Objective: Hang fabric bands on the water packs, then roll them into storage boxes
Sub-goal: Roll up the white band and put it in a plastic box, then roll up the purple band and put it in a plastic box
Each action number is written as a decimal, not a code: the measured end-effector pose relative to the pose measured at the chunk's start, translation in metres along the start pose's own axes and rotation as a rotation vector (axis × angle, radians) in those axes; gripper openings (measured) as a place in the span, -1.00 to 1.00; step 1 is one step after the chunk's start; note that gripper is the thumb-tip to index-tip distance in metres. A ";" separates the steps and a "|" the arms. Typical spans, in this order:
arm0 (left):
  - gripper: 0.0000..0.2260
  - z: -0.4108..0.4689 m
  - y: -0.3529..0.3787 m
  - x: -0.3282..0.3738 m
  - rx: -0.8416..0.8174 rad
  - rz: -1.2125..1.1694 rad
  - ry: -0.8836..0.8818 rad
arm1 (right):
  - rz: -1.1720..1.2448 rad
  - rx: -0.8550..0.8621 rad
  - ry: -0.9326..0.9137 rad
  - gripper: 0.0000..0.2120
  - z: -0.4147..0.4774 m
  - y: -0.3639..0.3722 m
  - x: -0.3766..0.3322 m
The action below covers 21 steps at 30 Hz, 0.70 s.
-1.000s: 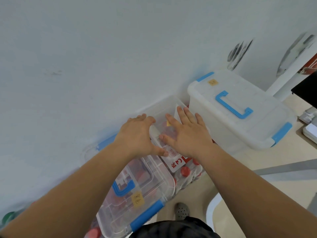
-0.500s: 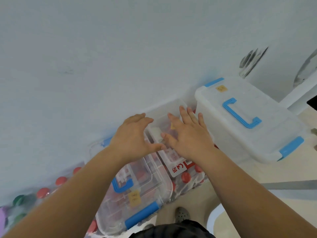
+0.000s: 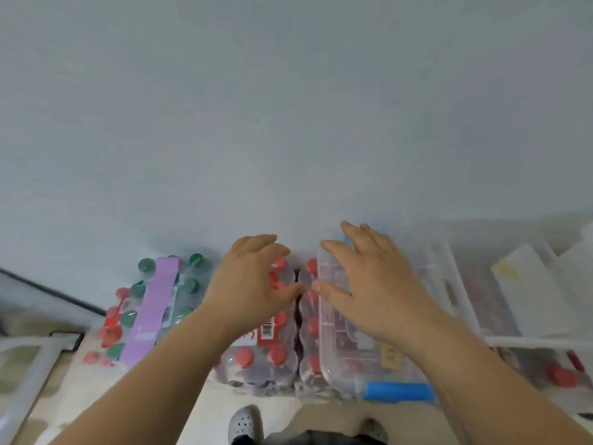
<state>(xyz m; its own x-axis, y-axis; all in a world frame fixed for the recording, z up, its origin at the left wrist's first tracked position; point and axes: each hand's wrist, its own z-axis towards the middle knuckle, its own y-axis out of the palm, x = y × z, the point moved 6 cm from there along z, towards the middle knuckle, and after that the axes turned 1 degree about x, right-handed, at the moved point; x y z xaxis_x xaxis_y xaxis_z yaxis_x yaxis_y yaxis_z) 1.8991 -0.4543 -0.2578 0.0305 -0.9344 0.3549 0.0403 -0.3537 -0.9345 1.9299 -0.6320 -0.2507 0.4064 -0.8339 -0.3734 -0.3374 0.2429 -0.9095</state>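
Note:
Shrink-wrapped water packs line the wall on the floor. A red-capped pack (image 3: 266, 348) lies under my left hand (image 3: 253, 284), whose fingers are curled and spread over its caps. To the left, a pack with green and red caps (image 3: 186, 287) carries a lilac fabric band (image 3: 150, 313) draped across it. My right hand (image 3: 369, 290) hovers with fingers apart over a clear storage box (image 3: 353, 354) with a blue latch (image 3: 399, 391); red caps show through the box. Neither hand holds anything. The picture is blurred.
Another clear box (image 3: 455, 284) with white contents (image 3: 526, 284) stands to the right. A pale frame (image 3: 29, 374) lies at the lower left. The wall (image 3: 288, 123) rises right behind the packs. My shoes (image 3: 244, 422) stand on the beige floor just in front.
The view has swung left and down. Both hands have left the small clear box lid and moved apart, the left over the red-capped pack, the right over the blue-latched box.

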 end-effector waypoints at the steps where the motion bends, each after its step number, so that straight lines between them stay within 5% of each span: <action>1: -0.50 -0.007 -0.005 -0.022 0.009 0.008 -0.031 | -0.013 -0.010 -0.020 -0.34 0.007 0.005 -0.017; 11: -0.47 -0.039 -0.026 -0.222 -0.095 0.232 -0.017 | -0.074 -0.046 -0.002 -0.38 0.096 0.090 -0.181; 21: -0.45 -0.010 -0.008 -0.332 -0.253 0.251 0.012 | -0.077 -0.196 0.132 -0.45 0.170 0.183 -0.234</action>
<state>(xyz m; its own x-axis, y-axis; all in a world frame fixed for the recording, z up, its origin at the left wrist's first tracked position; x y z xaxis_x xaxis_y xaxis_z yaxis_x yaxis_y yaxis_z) 1.8784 -0.1421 -0.3683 -0.0041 -0.9934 0.1149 -0.2151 -0.1114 -0.9702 1.9179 -0.3083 -0.3607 0.3273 -0.9069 -0.2653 -0.4734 0.0856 -0.8767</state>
